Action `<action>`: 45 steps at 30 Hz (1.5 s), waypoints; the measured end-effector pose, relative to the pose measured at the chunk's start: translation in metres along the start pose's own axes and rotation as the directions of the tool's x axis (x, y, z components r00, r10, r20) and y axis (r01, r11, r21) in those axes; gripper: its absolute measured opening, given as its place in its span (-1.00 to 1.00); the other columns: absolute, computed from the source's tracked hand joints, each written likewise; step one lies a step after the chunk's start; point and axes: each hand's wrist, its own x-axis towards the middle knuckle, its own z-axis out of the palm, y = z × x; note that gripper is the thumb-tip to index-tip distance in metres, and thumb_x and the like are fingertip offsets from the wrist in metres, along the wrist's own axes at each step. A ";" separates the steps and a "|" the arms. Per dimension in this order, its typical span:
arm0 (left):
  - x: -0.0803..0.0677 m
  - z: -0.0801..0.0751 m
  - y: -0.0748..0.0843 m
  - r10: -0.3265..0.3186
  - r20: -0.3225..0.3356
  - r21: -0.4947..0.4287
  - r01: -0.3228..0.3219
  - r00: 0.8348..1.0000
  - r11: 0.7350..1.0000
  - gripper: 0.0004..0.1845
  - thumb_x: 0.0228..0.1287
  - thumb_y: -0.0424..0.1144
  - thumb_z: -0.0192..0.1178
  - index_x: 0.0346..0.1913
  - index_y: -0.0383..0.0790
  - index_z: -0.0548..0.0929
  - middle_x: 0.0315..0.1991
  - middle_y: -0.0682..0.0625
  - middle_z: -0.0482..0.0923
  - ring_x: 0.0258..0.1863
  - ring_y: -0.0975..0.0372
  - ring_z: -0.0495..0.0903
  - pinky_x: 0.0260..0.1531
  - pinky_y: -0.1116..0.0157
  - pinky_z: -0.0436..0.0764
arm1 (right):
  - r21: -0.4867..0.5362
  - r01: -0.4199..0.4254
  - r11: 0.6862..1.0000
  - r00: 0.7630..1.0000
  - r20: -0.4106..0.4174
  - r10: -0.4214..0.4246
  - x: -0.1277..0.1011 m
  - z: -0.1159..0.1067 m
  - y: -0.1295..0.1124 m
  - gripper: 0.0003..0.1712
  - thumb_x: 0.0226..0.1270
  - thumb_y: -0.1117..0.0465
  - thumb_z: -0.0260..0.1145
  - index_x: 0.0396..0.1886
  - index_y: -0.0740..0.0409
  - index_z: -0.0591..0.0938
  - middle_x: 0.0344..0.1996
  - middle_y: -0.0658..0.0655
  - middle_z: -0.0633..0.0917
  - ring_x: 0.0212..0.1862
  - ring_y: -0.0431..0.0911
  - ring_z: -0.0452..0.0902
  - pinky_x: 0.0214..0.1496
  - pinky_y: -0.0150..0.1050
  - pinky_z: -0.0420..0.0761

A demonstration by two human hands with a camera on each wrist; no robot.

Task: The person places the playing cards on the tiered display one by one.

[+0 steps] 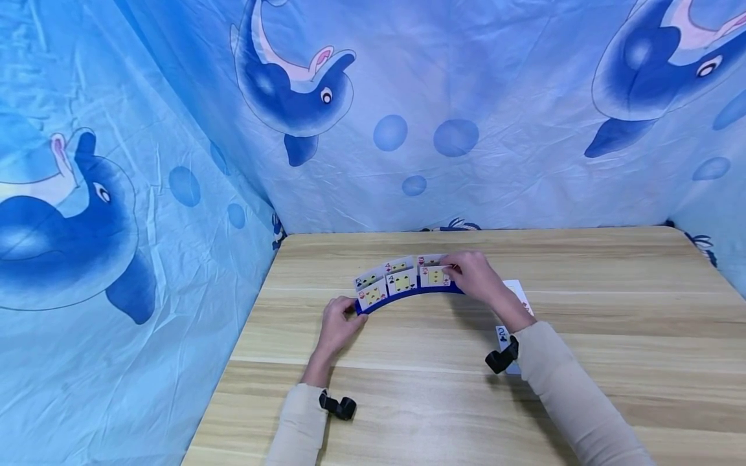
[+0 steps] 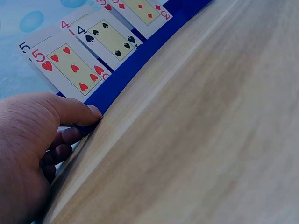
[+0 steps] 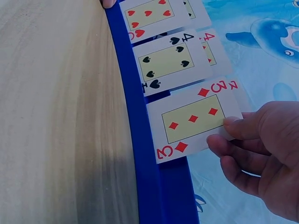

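Observation:
A curved blue card holder (image 1: 408,293) stands on the wooden table with playing cards upright in two rows. My left hand (image 1: 338,323) grips its left end, thumb (image 2: 93,112) on the front and fingers behind. With thumb and fingertips, my right hand (image 3: 266,154) pinches the edge of the three of diamonds (image 3: 191,122), whose lower edge meets the holder. Beside that card are the four of spades (image 3: 166,63) and, at the left end, the five of hearts (image 2: 72,70). Behind them, partly hidden, stand a black five (image 1: 366,281), a red four (image 1: 398,265) and another red card (image 1: 430,259).
More cards lie on the table under my right forearm, a white card (image 1: 515,286) with red marks and a two of clubs (image 1: 502,334) among them, partly covered by the sleeve. A blue dolphin-print curtain (image 1: 437,97) hangs behind the table (image 1: 612,272) and along its left side.

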 end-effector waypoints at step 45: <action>0.000 0.001 -0.001 0.003 -0.002 -0.010 -0.003 1.000 1.000 -0.64 0.05 -0.33 0.45 -0.04 -0.34 0.74 -0.14 -0.17 0.71 -0.11 0.05 0.53 0.02 0.14 0.45 | -0.092 -0.172 0.981 0.985 -0.010 0.172 -0.040 -0.066 0.034 -0.78 0.36 0.27 0.32 -0.09 0.30 0.73 -0.09 0.36 0.76 -0.24 0.13 0.72 -0.18 0.04 0.69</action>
